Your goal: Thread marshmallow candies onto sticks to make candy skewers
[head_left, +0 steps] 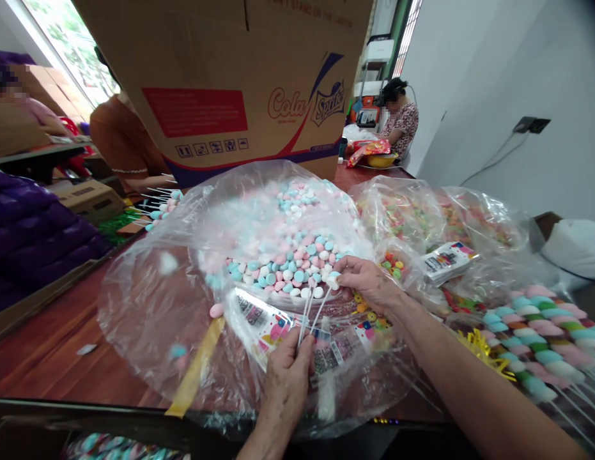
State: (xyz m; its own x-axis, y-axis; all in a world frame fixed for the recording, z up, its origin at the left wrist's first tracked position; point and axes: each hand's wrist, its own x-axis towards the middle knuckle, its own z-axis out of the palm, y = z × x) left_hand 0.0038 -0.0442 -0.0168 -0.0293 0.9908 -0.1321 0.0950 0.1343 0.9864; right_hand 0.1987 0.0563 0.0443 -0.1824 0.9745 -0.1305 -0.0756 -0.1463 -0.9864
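Several thin white sticks point(307, 312) fan upward from my left hand point(288, 367), whose fingers are wrapped round their lower ends. My right hand point(367, 280) pinches a pale, rounded candy that looks like a marshmallow point(333, 280) at the tip of one stick. Whether the stick has pierced it, I cannot tell. Just beyond both hands lies a heap of pink, blue and white marshmallows point(292, 263) on a large clear plastic bag point(139, 319). Printed labels point(263, 319) show under the plastic near my left hand.
A large cardboard box point(211, 83) stands behind the heap. To the right are bags of colourful gummies point(402, 211), a stack of printed cards point(449, 262) and finished marshmallow skewers point(537, 332). More skewers point(165, 207) lie at left. People point(403, 124) sit beyond the table.
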